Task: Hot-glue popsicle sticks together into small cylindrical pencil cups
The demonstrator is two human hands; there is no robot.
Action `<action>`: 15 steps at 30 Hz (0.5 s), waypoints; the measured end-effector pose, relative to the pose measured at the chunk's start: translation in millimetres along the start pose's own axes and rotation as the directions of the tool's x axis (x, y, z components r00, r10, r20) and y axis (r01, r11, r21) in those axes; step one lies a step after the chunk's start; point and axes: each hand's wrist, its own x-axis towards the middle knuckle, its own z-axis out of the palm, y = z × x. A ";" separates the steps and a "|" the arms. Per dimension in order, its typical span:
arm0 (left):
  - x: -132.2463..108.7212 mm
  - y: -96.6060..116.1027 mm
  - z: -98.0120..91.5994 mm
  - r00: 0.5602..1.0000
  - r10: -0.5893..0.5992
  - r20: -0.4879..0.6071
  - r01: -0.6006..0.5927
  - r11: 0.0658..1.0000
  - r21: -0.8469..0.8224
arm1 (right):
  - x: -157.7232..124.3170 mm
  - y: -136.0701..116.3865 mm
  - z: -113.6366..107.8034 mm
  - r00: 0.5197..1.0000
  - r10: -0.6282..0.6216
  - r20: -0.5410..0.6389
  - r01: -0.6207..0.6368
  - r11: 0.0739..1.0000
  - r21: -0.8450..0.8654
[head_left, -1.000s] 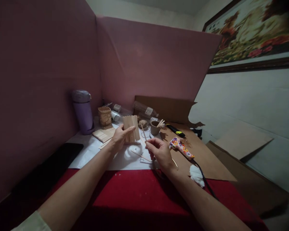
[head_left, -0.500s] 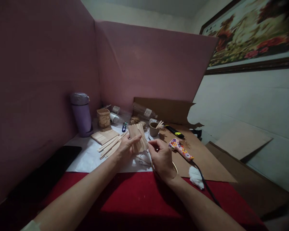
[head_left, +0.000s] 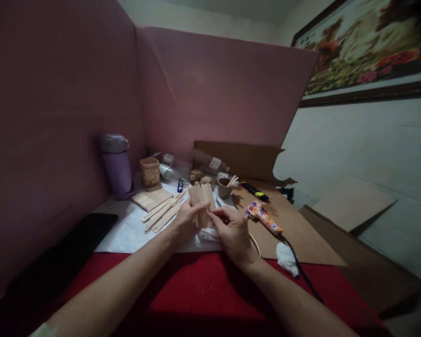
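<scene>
A small panel of craft sticks [head_left: 200, 196] set side by side is held upright above the white sheet, tilted a little. My left hand [head_left: 189, 217] grips it from the left, with the thumb lying across its front face. The fingers of my right hand [head_left: 231, 229] are pinched together on the panel's lower right edge; the fingertips partly cover what they touch. Loose craft sticks [head_left: 166, 213] lie fanned out to the left of my left hand. Behind them rests a second, flat craft-stick panel [head_left: 150, 200].
A purple tumbler [head_left: 116, 168] and a woven-look cup [head_left: 149, 172] stand at left. Plastic bottles [head_left: 210, 161] and twine balls [head_left: 195, 176] lie behind. A pot [head_left: 225, 188] holds sticks. At right are a utility knife [head_left: 254, 191], a patterned glue gun [head_left: 264, 217] and white cloth [head_left: 286, 260].
The craft-stick panel has turned more upright to face me. My right fingertips have shifted slightly left and down along its right edge. My left hand keeps its grip.
</scene>
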 end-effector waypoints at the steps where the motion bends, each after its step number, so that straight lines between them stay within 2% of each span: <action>1: 0.7 -0.1 -1.0 1.000 0.004 -0.008 -0.004 1.000 0.001 | 0.2 -0.7 -0.7 1.000 -0.003 0.010 0.003 1.000 0.008; 9: 6.2 4.0 -8.7 0.993 0.041 -0.108 -0.044 0.999 -0.023 | -0.7 -6.3 -0.8 0.997 0.067 0.042 -0.069 0.997 0.032; 15: 6.5 2.7 -7.5 0.991 0.077 -0.110 -0.077 0.997 0.006 | 0.5 -5.5 0.2 0.996 0.080 0.033 -0.080 0.997 -0.003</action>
